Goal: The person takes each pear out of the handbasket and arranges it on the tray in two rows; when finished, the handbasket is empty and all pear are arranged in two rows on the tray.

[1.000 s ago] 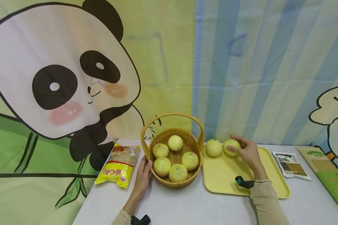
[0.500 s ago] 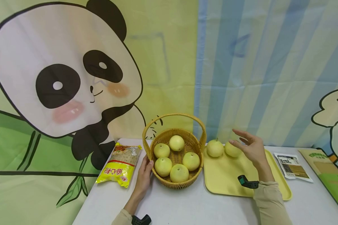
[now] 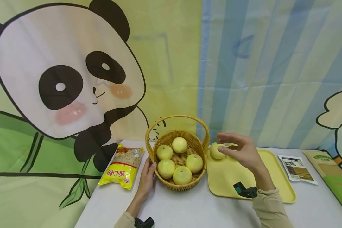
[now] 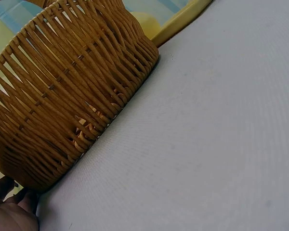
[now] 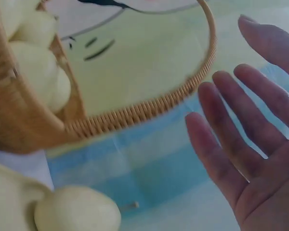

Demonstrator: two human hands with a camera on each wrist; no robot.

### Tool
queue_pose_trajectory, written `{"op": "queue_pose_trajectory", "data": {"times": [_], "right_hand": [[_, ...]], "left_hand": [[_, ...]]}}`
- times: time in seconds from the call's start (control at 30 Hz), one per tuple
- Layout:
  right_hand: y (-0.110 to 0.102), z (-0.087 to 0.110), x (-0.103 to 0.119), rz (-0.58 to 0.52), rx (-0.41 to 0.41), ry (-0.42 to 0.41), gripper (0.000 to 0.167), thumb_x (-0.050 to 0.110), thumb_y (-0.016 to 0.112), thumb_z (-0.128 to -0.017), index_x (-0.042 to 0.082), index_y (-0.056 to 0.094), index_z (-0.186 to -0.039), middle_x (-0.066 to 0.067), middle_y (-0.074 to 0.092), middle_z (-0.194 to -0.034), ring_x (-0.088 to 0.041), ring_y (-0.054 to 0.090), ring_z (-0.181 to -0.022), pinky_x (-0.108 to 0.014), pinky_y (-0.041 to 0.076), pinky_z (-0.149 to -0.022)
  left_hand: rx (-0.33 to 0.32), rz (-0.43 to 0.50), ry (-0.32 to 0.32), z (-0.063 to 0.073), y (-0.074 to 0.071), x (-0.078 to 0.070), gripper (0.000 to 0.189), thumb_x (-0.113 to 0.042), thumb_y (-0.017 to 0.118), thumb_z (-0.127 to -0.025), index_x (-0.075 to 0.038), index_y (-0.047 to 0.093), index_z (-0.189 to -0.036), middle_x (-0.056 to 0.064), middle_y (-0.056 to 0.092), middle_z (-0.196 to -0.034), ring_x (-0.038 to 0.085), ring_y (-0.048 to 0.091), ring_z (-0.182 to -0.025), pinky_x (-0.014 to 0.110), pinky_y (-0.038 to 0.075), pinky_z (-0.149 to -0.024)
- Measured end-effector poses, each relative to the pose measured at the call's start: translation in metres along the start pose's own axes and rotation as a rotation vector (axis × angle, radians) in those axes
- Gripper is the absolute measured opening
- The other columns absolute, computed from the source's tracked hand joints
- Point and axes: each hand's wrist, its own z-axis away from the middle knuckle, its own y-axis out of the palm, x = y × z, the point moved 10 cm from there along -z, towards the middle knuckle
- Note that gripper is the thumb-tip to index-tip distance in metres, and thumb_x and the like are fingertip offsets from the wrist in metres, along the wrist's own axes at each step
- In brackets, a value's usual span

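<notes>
A wicker basket (image 3: 180,188) with a tall arched handle holds several pale yellow-green pears (image 3: 182,175). My left hand (image 3: 146,179) rests against the basket's left side; in the left wrist view its fingertips (image 4: 2,186) touch the woven wall (image 4: 72,91) near the base. Over the yellow tray (image 3: 223,180), my right hand (image 3: 242,152) hovers with fingers spread and nothing in them. One pear (image 3: 215,151) sits at the tray's back left, just beyond that hand. A second pear beside it is mostly hidden by the hand. In the right wrist view, the palm (image 5: 274,183) faces the basket handle.
A yellow-and-clear food bag (image 3: 122,167) lies left of the basket. Right of the tray lie a small white-and-brown packet (image 3: 297,169) and a green-and-tan packet (image 3: 330,177). Behind the white table hangs a printed panda curtain (image 3: 171,63).
My right hand first lifted away from the second pear, then moved left toward the first one, holding nothing. My left hand stayed at the basket. The view shifted slightly.
</notes>
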Motion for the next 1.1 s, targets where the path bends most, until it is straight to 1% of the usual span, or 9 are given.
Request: {"op": "queue_pose_trajectory", "data": {"times": [0.13,0.27,0.37,0.5,0.67,0.83,0.93,1.0,1.1], "right_hand": [[0.039,-0.003,0.003,0.057,0.144,0.014,0.051,0.006,0.079,-0.095,0.009,0.066,-0.144,-0.015,0.067,-0.143,-0.025,0.069,-0.125,-0.042,0.065,-0.097],[0.073,-0.005,0.001,0.110,0.276,0.053,0.061,0.019,0.084,-0.093,0.017,0.061,-0.150,-0.009,0.062,-0.152,-0.034,0.060,-0.138,-0.060,0.056,-0.109],[0.090,-0.009,-0.004,0.157,0.348,0.090,0.068,0.028,0.085,-0.092,0.017,0.057,-0.153,-0.008,0.059,-0.156,-0.038,0.056,-0.142,-0.067,0.049,-0.114],[0.106,-0.021,-0.010,0.239,0.434,0.130,0.076,0.035,0.085,-0.092,0.012,0.052,-0.157,-0.012,0.054,-0.160,-0.040,0.051,-0.147,-0.066,0.045,-0.118],[0.122,-0.036,-0.024,0.288,0.536,0.175,0.081,0.033,0.085,-0.092,0.007,0.048,-0.159,-0.018,0.050,-0.162,-0.045,0.047,-0.149,-0.067,0.044,-0.119],[0.134,-0.039,-0.039,0.330,0.634,0.228,0.082,0.031,0.085,-0.091,0.007,0.046,-0.160,-0.019,0.048,-0.162,-0.042,0.055,-0.139,-0.062,0.050,-0.112],[0.140,-0.039,-0.045,0.340,0.673,0.222,0.082,0.025,0.085,-0.091,0.005,0.046,-0.160,-0.019,0.048,-0.163,-0.042,0.054,-0.139,-0.061,0.051,-0.111],[0.144,-0.038,-0.048,0.325,0.691,0.230,0.082,0.017,0.085,-0.089,0.005,0.046,-0.160,-0.018,0.048,-0.163,-0.041,0.050,-0.145,-0.060,0.049,-0.116],[0.148,-0.035,-0.053,0.309,0.715,0.265,0.083,0.006,0.082,-0.084,0.006,0.047,-0.159,-0.018,0.049,-0.162,-0.038,0.048,-0.147,-0.051,0.052,-0.112]], "left_hand": [[0.002,0.013,0.002,0.001,0.001,0.000,0.063,-0.039,0.041,-0.115,-0.016,0.021,-0.171,0.017,0.027,-0.175,0.035,0.028,-0.161,0.053,0.026,-0.132],[0.001,0.007,-0.006,0.001,0.003,0.004,0.063,-0.041,0.041,-0.115,-0.017,0.022,-0.171,0.016,0.028,-0.175,0.035,0.028,-0.161,0.053,0.027,-0.132],[-0.001,0.000,-0.009,0.001,0.002,0.005,0.064,-0.042,0.041,-0.115,-0.017,0.022,-0.171,0.016,0.028,-0.175,0.035,0.028,-0.161,0.054,0.027,-0.131],[-0.003,-0.003,-0.012,0.001,0.001,0.004,0.065,-0.044,0.042,-0.114,-0.018,0.022,-0.171,0.015,0.028,-0.175,0.034,0.029,-0.161,0.053,0.028,-0.131],[-0.006,-0.015,-0.015,-0.001,-0.002,0.005,0.065,-0.045,0.043,-0.114,-0.020,0.022,-0.171,0.015,0.029,-0.174,0.034,0.030,-0.160,0.054,0.029,-0.131],[-0.011,-0.024,-0.011,-0.001,-0.003,0.003,0.065,-0.044,0.042,-0.114,-0.019,0.022,-0.171,0.016,0.029,-0.174,0.035,0.030,-0.160,0.054,0.029,-0.131],[-0.013,-0.018,-0.013,-0.001,-0.003,0.003,0.065,-0.043,0.042,-0.114,-0.019,0.023,-0.171,0.016,0.030,-0.174,0.035,0.030,-0.160,0.054,0.028,-0.131],[-0.013,-0.010,-0.015,-0.001,-0.003,0.004,0.065,-0.043,0.043,-0.114,-0.018,0.023,-0.171,0.016,0.029,-0.174,0.035,0.030,-0.160,0.054,0.028,-0.131],[-0.014,-0.005,-0.014,-0.001,-0.003,0.004,0.065,-0.042,0.043,-0.114,-0.018,0.023,-0.171,0.016,0.029,-0.174,0.035,0.030,-0.160,0.053,0.028,-0.131]]}}
